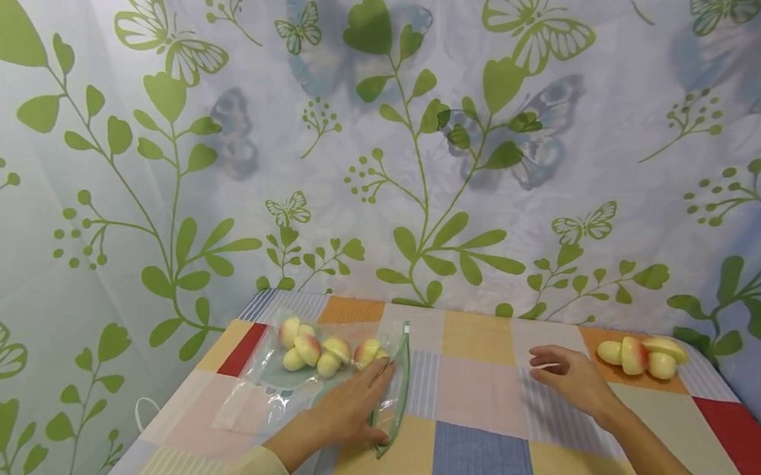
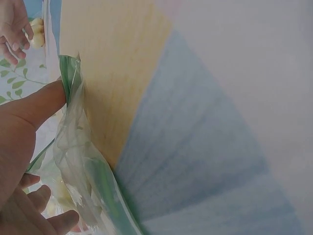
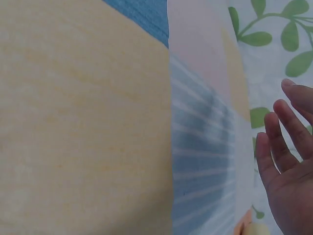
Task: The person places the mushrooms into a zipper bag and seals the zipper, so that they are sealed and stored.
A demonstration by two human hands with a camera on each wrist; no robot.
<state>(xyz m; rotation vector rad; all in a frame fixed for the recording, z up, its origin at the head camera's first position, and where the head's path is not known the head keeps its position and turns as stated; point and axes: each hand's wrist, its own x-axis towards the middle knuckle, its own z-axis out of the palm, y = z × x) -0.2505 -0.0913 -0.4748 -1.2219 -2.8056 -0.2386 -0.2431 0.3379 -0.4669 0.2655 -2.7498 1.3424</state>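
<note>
A clear zip bag [image 1: 248,401] with a green zip edge [image 1: 403,393] lies on the left of the table. Several toy mushrooms [image 1: 307,348], pale yellow with a red blush, are inside it. My left hand [image 1: 351,404] rests over the bag's mouth, its thumb touching the green edge, as the left wrist view also shows. Part of the bag's mouth is hidden beneath that hand. My right hand [image 1: 576,382] hovers above the table with relaxed fingers and holds nothing. Nearest to it, at the right, sits a group of similar mushrooms [image 1: 633,357].
A patchwork cloth [image 1: 478,469] covers the table. Behind it hangs a pale curtain [image 1: 388,154] printed with green leaves and butterflies. At the left table edge a thin white loop [image 1: 142,413] sticks out.
</note>
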